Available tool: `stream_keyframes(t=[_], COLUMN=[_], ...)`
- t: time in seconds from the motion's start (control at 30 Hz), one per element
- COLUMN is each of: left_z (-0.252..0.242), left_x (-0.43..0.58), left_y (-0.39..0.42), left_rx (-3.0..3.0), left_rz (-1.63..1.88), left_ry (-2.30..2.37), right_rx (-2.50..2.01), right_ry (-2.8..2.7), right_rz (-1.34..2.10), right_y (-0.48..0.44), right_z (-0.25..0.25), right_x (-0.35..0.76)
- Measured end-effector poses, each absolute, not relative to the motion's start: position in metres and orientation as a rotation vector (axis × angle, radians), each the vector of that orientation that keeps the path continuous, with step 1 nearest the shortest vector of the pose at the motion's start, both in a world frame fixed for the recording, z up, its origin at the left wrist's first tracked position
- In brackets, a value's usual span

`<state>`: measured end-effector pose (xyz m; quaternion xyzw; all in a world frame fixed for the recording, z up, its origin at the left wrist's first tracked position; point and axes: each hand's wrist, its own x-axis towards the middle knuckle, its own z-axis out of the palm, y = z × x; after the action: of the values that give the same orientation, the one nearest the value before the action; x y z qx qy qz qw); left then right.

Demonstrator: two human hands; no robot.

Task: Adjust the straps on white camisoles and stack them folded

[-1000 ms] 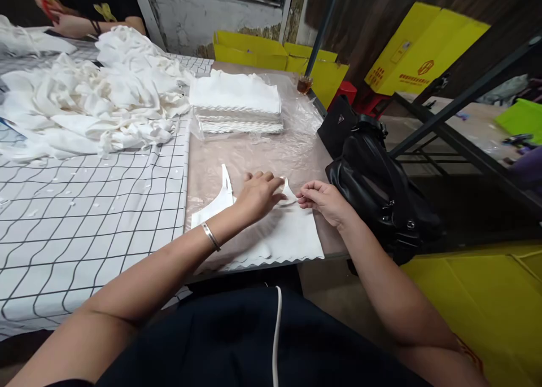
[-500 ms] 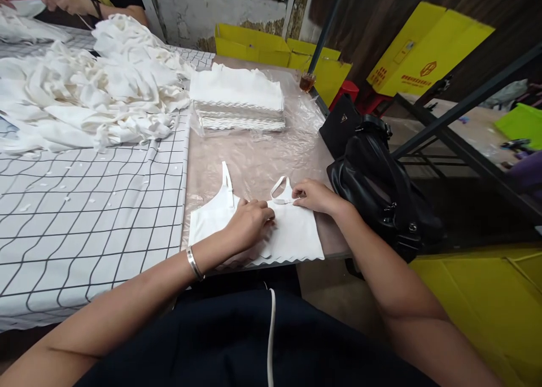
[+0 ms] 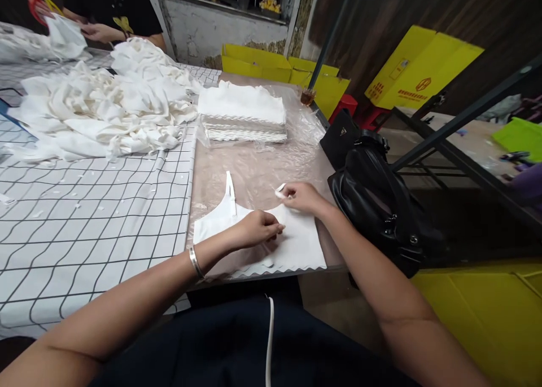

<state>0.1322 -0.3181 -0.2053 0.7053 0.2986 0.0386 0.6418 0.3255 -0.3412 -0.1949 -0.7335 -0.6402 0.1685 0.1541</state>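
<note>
A white camisole top (image 3: 296, 243) with a scalloped hem lies flat on the plastic-covered table (image 3: 254, 167) in front of me. My left hand (image 3: 256, 229) rests on its middle with the fingers curled and pressed on the fabric. My right hand (image 3: 298, 196) pinches the garment's right shoulder strap (image 3: 280, 192) and holds it bunched up above the top edge. The left strap (image 3: 230, 188) lies straight on the table.
A neat stack of folded white tops (image 3: 243, 111) sits further back. A loose heap of white garments (image 3: 105, 110) covers the checked cloth (image 3: 84, 218) at left. A black handbag (image 3: 376, 198) stands at the table's right edge. Another person (image 3: 105, 20) works at the far left. Yellow boxes (image 3: 419, 65) stand behind.
My left hand slid back from the right strap to the garment's middle. My right hand gathered the strap loop into a pinch. The view tilted slightly.
</note>
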Motion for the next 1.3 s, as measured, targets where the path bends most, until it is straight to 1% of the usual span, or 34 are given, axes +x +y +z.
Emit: stream_keyframes(t=[0.07, 0.13, 0.2, 0.27, 0.33, 0.4, 0.5, 0.6, 0.7, 0.83, 0.93, 1.13, 1.2, 1.3], left_z=[-0.203, -0.200, -0.200, -0.201, -0.203, -0.205, -0.203, -0.196, -0.188, -0.185, -0.190, -0.204, -0.204, -0.205], left_x=[0.134, 0.142, 0.156, 0.172, 0.184, 0.191, 0.194, 0.196, 0.200, 0.208, 0.215, 0.224, 0.219, 0.200], left_y=[-0.312, -0.304, -0.299, -0.298, -0.300, -0.305, -0.313, -0.317, -0.315, -0.302, -0.290, -0.275, -0.273, -0.273], left_rx=[1.274, 0.915, 0.649, 0.513, 0.457, 0.428, 0.397, 0.382, 0.389, 0.464, 0.518, 0.616, 0.799, 1.414], left_rz=[0.099, 0.122, 0.097, 0.051, 0.033, 0.049, 0.081, 0.103, 0.128, 0.159, 0.189, 0.143, 0.097, 0.127], left_ry=[0.710, 0.719, 0.668, 0.608, 0.573, 0.562, 0.517, 0.500, 0.550, 0.607, 0.646, 0.718, 0.749, 0.855], right_rx=[-2.094, -2.067, -2.000, -1.884, -1.788, -1.807, -1.842, -1.600, -1.336, -1.388, -1.466, -1.600, -1.589, -1.516], right_ry=[-1.730, -1.776, -1.950, -2.141, -2.166, -1.901, -1.257, -0.853, -0.729, -0.733, -0.748, -0.872, -0.860, -0.681], right_rz=[0.244, 0.019, -0.031, 0.169, 0.483, 0.670, 0.754, 1.035, 1.334, 1.576, 1.683, 1.769, 1.745, 1.569], right_y=[-0.347, -0.362, -0.385, -0.410, -0.431, -0.444, -0.445, -0.438, -0.436, -0.445, -0.460, -0.483, -0.481, -0.466], right_z=[-0.179, -0.157, -0.135, -0.119, -0.116, -0.125, -0.155, -0.184, -0.197, -0.193, -0.185, -0.166, -0.163, -0.163], right_x=[0.330, 0.327, 0.315, 0.301, 0.294, 0.300, 0.319, 0.325, 0.314, 0.305, 0.312, 0.327, 0.331, 0.337])
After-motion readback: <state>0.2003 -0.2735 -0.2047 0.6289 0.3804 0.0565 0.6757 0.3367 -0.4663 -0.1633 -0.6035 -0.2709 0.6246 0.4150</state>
